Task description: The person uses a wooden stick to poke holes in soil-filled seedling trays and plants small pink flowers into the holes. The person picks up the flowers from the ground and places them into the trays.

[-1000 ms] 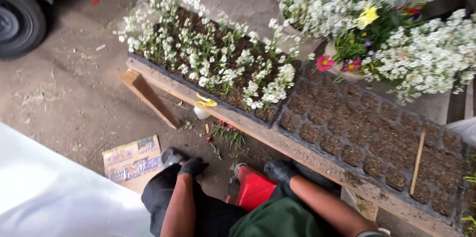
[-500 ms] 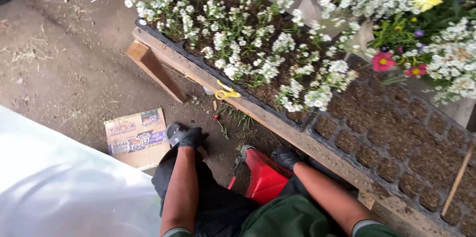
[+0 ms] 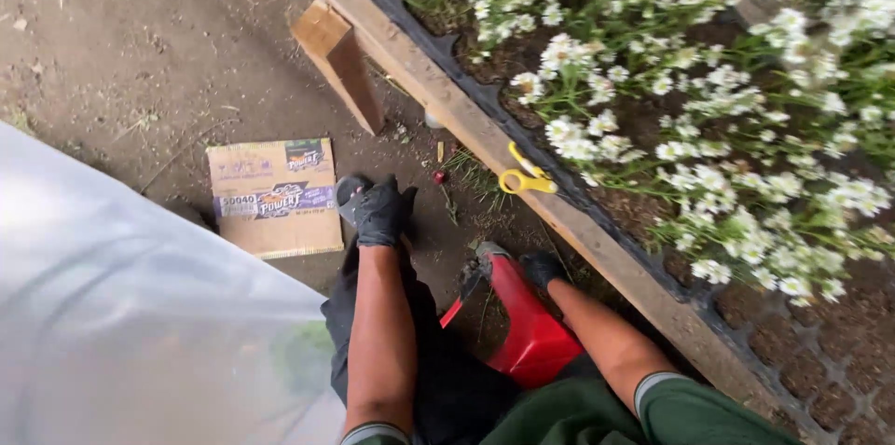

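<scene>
— Hands first, nearest the camera: what do they do?
— Both wear black gloves. The left hand point(image 3: 380, 212) lies on the dark-trousered knee, fingers curled loosely, gripping nothing. The right hand point(image 3: 542, 270) reaches down beside the red container point(image 3: 527, 328); whether its fingers grip, I cannot tell, they are partly hidden.
— And on the ground?
— A flattened cardboard box point(image 3: 275, 195) lies on the dirt just left of the left hand.
— Farther off?
— Yellow-handled scissors point(image 3: 525, 177) rest on the wooden plank point(image 3: 597, 242), against the black tray point(image 3: 438, 40) of white flowers point(image 3: 709, 119).
</scene>
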